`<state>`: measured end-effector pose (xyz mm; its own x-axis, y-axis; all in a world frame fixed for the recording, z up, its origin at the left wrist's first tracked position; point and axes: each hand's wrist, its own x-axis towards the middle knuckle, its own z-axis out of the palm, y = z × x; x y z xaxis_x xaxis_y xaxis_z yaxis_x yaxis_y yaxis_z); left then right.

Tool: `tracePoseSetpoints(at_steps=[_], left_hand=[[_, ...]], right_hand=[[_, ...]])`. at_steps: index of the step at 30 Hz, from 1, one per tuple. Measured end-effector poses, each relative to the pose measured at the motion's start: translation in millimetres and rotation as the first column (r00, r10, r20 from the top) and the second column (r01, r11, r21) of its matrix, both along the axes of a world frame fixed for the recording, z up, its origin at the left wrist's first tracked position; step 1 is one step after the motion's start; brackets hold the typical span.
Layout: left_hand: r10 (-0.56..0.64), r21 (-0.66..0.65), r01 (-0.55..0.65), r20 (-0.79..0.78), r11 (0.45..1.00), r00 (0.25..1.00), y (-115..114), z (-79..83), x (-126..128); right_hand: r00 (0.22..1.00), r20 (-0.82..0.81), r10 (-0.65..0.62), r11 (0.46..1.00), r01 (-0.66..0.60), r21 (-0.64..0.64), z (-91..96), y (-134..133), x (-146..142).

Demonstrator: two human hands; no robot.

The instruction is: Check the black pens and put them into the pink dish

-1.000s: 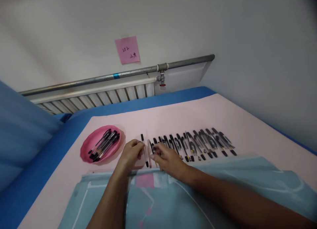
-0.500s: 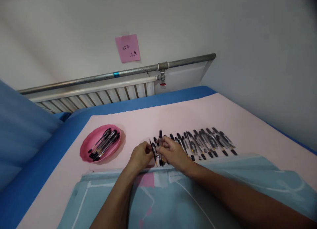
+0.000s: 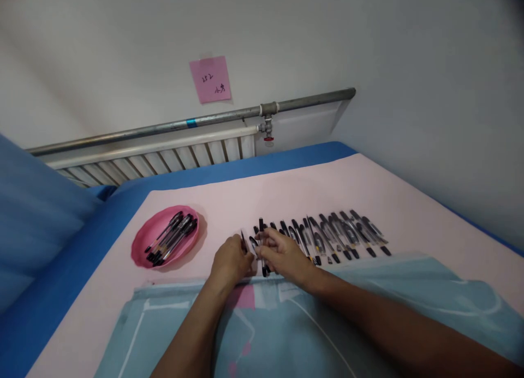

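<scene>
My left hand (image 3: 231, 261) is closed, its thumb and fingers pinching a thin dark pen refill (image 3: 243, 239) whose tip points up and away. Beside it, my right hand (image 3: 282, 253) is closed too, fingertips together on a clear pen cap with a dark clip (image 3: 253, 244). A black-ended pen barrel (image 3: 261, 225) lies just behind and under the right fingers, partly covered. To the right stretches a row of clear and black pen parts (image 3: 344, 233) on the pink mat.
A pink bowl (image 3: 137, 252) with several assembled pens (image 3: 176, 236) stands at the left on the pink mat (image 3: 278, 187). Light-blue cloth (image 3: 184, 323) covers my lap at the table edge. Behind are a radiator (image 3: 184, 157), a metal pipe (image 3: 143, 130) and a pink note (image 3: 210, 79).
My left hand has shifted slightly left with the refill, away from the right hand. The barrel by my right fingers has dropped lower and a little left.
</scene>
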<state>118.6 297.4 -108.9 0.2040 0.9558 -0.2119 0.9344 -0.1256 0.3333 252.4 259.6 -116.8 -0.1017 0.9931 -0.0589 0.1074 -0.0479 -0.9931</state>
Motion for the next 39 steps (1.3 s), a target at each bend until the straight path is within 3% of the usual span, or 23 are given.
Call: tracePoseSetpoints(at_steps=[8, 12, 14, 16, 17, 19, 21, 24, 28, 39], left_hand=[[0.011, 0.04, -0.005, -0.146, 0.999, 0.989, 0, 3.0, -9], [0.03, 0.012, -0.03, -0.051, 0.999, 0.998, 6, 1.7, -16], [0.107, -0.007, -0.107, 0.108, 0.994, 0.988, 9, 0.8, -21], [0.212, -0.099, -0.187, 0.409, 0.977, 0.887, 10, 0.8, -25], [0.266, -0.178, -0.2, 0.573, 0.964, 0.775, 11, 1.4, -27], [0.363, -0.331, -0.152, 0.807, 0.931, 0.465, 12, 3.2, -30], [0.425, -0.414, -0.095, 0.883, 0.905, 0.199, 13, 5.3, -31], [0.458, -0.456, -0.108, 0.889, 0.883, -0.016, 15, 7.2, -33], [0.455, -0.466, -0.11, 0.884, 0.878, -0.108, 17, 7.8, -34], [0.434, -0.44, -0.106, 0.898, 0.892, -0.071, 17, 9.2, -37]], right_hand=[[0.996, 0.092, -0.012, 0.999, 0.009, 0.04, -2.6, 1, 0], [0.991, 0.133, 0.022, 0.998, -0.029, 0.049, -1.6, -1, 0], [0.99, 0.123, 0.062, 0.997, -0.066, 0.026, 0.7, -5, -2], [0.989, 0.105, 0.105, 0.994, -0.106, 0.001, 2.8, -10, -5], [0.987, 0.104, 0.126, 0.992, -0.127, 0.0, 3.4, -12, -7], [0.977, 0.136, 0.165, 0.985, -0.169, 0.023, 3.5, -17, -11], [0.963, 0.19, 0.191, 0.978, -0.204, 0.052, 2.7, -19, -12], [0.944, 0.249, 0.216, 0.971, -0.234, 0.042, 2.3, -19, -12], [0.916, 0.31, 0.256, 0.961, -0.275, 0.018, 6.1, -19, -10], [0.889, 0.37, 0.27, 0.951, -0.305, 0.041, 6.6, -19, -8]])
